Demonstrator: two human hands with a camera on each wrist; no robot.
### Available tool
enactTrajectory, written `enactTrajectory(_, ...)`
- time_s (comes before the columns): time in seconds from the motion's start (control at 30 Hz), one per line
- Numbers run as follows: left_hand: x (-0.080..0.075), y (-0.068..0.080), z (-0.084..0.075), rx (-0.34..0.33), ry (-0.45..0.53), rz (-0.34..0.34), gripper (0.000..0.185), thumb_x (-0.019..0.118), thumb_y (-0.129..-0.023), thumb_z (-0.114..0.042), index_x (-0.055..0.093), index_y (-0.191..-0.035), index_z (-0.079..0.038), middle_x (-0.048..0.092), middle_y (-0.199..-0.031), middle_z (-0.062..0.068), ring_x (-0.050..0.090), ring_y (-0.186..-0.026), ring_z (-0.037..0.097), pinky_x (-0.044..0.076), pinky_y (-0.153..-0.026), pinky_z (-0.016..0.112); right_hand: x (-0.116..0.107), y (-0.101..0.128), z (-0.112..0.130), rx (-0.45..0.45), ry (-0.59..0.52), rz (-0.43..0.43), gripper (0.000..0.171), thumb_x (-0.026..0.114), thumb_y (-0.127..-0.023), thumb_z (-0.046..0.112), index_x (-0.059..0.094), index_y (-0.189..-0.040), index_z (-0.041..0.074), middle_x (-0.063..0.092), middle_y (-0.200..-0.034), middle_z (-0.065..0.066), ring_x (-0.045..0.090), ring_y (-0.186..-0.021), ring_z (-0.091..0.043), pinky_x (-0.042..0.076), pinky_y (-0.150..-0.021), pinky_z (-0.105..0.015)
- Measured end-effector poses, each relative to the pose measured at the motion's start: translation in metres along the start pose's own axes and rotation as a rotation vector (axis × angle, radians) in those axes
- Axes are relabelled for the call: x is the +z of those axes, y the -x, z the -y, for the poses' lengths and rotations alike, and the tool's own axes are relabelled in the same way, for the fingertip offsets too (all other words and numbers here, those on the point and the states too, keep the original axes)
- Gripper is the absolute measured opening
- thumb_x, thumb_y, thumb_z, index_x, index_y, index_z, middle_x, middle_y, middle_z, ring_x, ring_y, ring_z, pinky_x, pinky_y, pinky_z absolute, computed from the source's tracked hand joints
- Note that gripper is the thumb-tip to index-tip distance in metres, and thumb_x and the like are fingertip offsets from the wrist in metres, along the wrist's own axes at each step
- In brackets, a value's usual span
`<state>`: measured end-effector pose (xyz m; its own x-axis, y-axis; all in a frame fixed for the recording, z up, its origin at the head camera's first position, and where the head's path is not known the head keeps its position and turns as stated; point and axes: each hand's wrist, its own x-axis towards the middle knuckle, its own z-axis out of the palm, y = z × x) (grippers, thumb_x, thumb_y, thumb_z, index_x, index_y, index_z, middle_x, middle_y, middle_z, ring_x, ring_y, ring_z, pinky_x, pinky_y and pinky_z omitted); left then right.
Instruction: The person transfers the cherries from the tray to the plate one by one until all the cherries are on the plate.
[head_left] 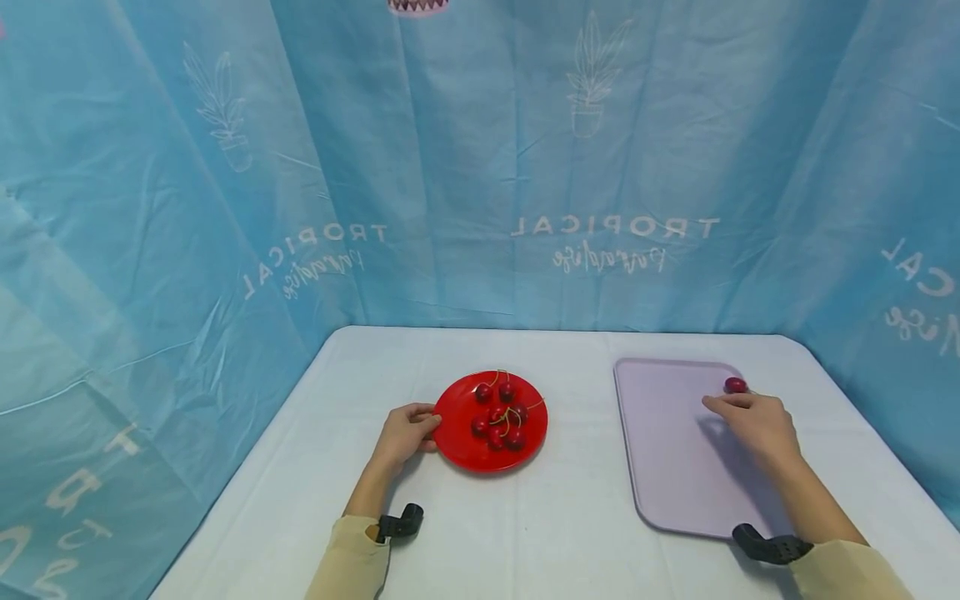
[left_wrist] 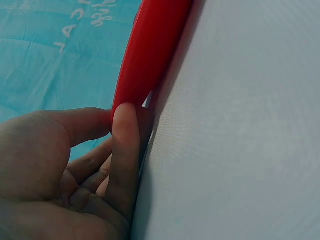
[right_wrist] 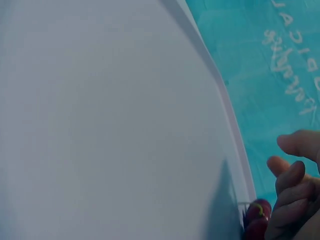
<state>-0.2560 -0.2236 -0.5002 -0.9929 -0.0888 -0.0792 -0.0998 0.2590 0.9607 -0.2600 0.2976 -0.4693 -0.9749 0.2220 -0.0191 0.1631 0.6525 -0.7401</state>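
One red plate [head_left: 459, 433], pinched by left hand [head_left: 406, 432]; at least seven cherries [head_left: 515, 439] thereon; one lilac tray [head_left: 667, 450] beneath right hand [head_left: 762, 423], fingertips parted

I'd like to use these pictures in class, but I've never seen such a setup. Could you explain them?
There's no machine: just a person's bare left hand and right hand. The widest picture comes from a camera on the head; the other two come from the wrist cameras. On the white table lie a red plate of cherries and a pale purple tray. The left hand grips the plate's rim. The right hand is over the tray beside loose cherries, seemingly holding nothing.
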Motion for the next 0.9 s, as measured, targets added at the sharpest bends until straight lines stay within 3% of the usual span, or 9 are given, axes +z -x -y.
enactTrajectory(0.23,0.001,-0.003,0.002,0.003,-0.005,-0.002,0.035,0.066,-0.092,-0.017,0.060,-0.123,-0.002,0.066,-0.098,0.011,0.065,-0.061,0.021,0.057,-0.064,0.031,-0.014,0.003,-0.002,0.031,0.073,-0.042,0.072,0.058,-0.089,0.055,0.060,-0.118,-0.010,0.052,-0.122,-0.036,0.053,-0.097,-0.042,0.044,-0.062,-0.039)
enactTrajectory(0.53,-0.002,-0.002,0.004,0.002,-0.002,-0.003,0.034,0.065,-0.092,-0.017,0.060,-0.123,-0.002,0.066,-0.099,0.012,0.065,-0.062,0.021,0.057,-0.064,0.031,-0.016,0.002,-0.010,-0.039,0.251,-0.085,0.055,0.062,-0.089,0.044,0.067,-0.105,-0.008,0.065,-0.089,-0.025,0.055,-0.067,-0.027,0.040,-0.049,-0.036)
enactTrajectory(0.7,-0.001,-0.001,0.003,-0.003,0.000,0.009,0.035,0.065,-0.092,-0.017,0.060,-0.123,-0.002,0.065,-0.099,0.012,0.065,-0.062,0.021,0.057,-0.064,0.031,-0.017,0.000,-0.011,-0.009,0.319,-0.069,0.044,0.064,-0.087,0.037,0.067,-0.093,-0.006,0.058,-0.068,-0.010,0.050,-0.059,-0.025,0.040,-0.048,-0.037)
enactTrajectory(0.9,-0.001,-0.002,0.001,-0.002,0.000,0.001,0.035,0.065,-0.092,-0.017,0.060,-0.123,-0.002,0.065,-0.099,0.012,0.065,-0.063,0.021,0.057,-0.064,0.031,-0.021,0.003,-0.009,-0.013,0.371,-0.074,0.040,0.064,-0.087,0.037,0.066,-0.081,-0.002,0.054,-0.062,-0.007,0.049,-0.057,-0.025,0.040,-0.048,-0.038)
